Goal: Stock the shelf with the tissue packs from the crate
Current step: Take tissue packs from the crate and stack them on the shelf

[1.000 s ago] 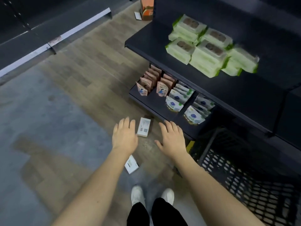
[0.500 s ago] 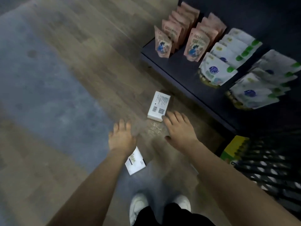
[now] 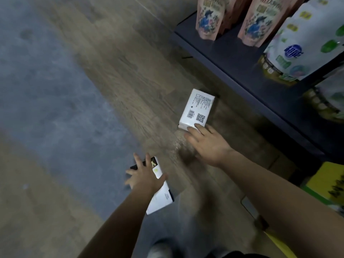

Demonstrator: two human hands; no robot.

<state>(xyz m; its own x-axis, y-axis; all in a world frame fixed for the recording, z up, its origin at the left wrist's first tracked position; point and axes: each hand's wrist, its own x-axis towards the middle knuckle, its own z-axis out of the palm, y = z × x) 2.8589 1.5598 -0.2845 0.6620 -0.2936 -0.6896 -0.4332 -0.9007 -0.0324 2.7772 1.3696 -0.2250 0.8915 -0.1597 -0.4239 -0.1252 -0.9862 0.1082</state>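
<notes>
Two white tissue packs lie on the wooden floor in front of the bottom shelf. The farther tissue pack shows a barcode and a QR code; the fingertips of my right hand touch its near edge, fingers stretched out. The nearer tissue pack lies under my left hand, whose spread fingers rest on its top end. Neither hand grips a pack. The crate is only partly visible as a yellow-green corner at the right edge.
The dark bottom shelf runs diagonally at upper right, holding pink pouches and white-green pouches. A grey floor patch spreads to the left. My shoes show at the bottom edge.
The view has dropped closer to the floor. My left hand moved onto the nearer pack and my right hand reached the farther pack's near edge.
</notes>
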